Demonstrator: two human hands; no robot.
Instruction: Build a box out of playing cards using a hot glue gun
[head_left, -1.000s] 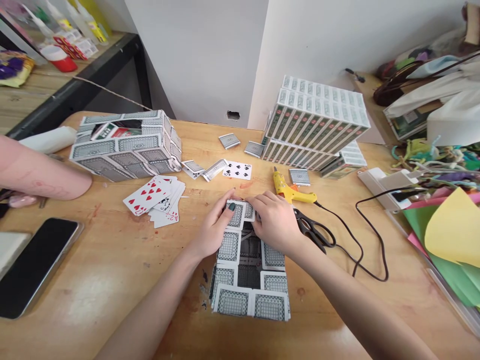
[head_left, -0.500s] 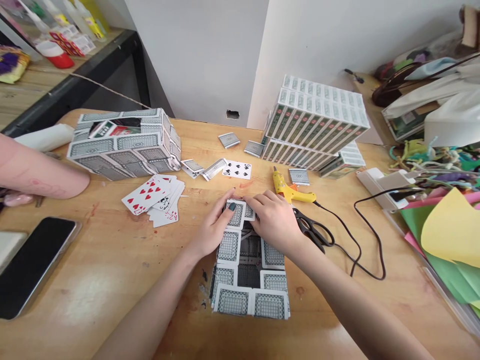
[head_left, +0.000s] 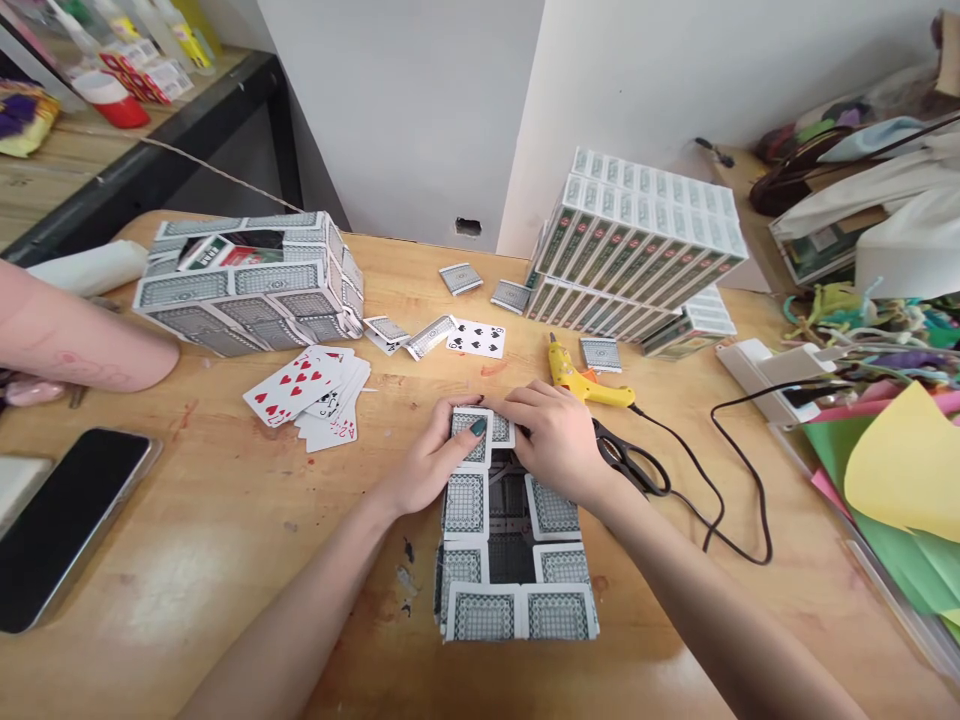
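A box made of playing cards stands in front of me, patterned backs outward, with a dark opening along its top. My left hand grips its far left corner, thumb on a top card and fingers over the side. On the far right corner, my right hand is curled round the edge; its fingertips are partly hidden. Just right of that hand lie black-handled scissors, partly covered by it. Behind them is a yellow glue gun with a black cord.
A second card box stands at the back left, near loose playing cards. Stacked card packs rise at the back right. A phone lies left, below another person's forearm. A power strip and coloured paper are right.
The card box's near end has shifted slightly to the right, with both hands still on its far end. The view has moved a little; the other things lie as before.
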